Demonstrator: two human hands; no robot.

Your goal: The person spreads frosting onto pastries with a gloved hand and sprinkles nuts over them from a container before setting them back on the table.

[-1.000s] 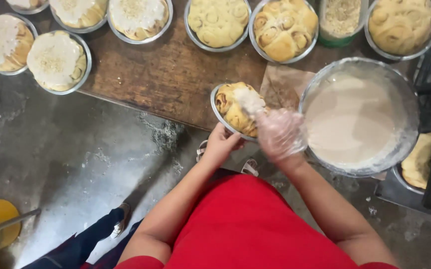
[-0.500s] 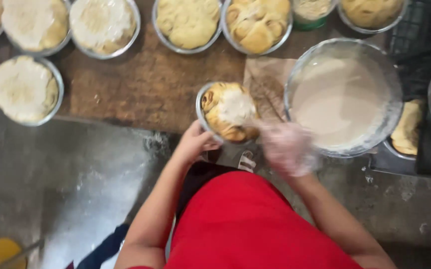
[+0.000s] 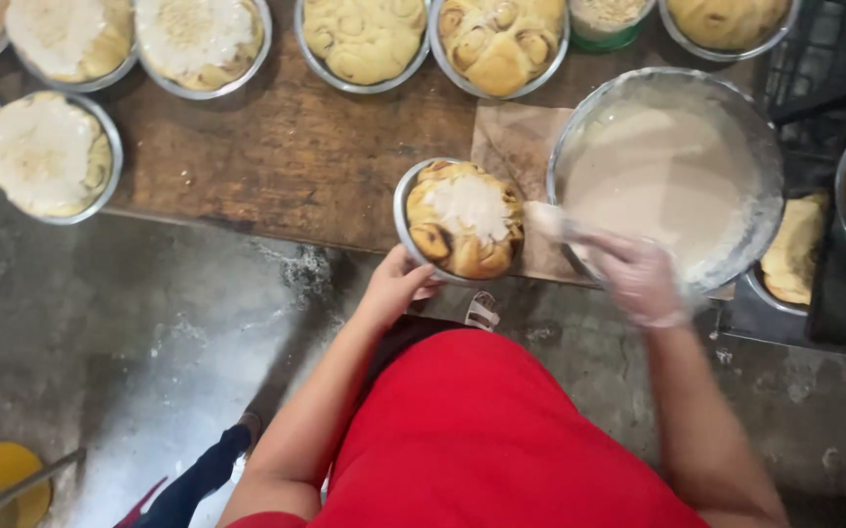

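Resting at the near edge of the worn brown wooden desk [image 3: 276,147], a small round metal pan of golden baked rolls with a white patch of icing on top [image 3: 462,217] is gripped at its near rim by the bare left hand [image 3: 398,286], whose fingers are closed on that rim. The pan lies just ahead of this hand and slightly to its right. The right hand [image 3: 638,279], covered by a thin clear glove and blurred, is closed on a pale icing-coated spreading tool [image 3: 550,223]; what kind of tool it is cannot be told. The tool's long axis runs roughly along the near edge, its tip pointing left toward the pan, just beside the pan's right rim. The right hand sits over the near rim of a large round metal bowl of pale beige icing [image 3: 667,176], touching-close to the pan's right side, so the left hand is on the pan and the right is nearer the bowl.

No labels or signs can be made out. A brown paper sheet [image 3: 516,137] lies under the pan and bowl. Along the far edge, plain roll pans [image 3: 364,39] and iced pans [image 3: 51,156] are lined up.
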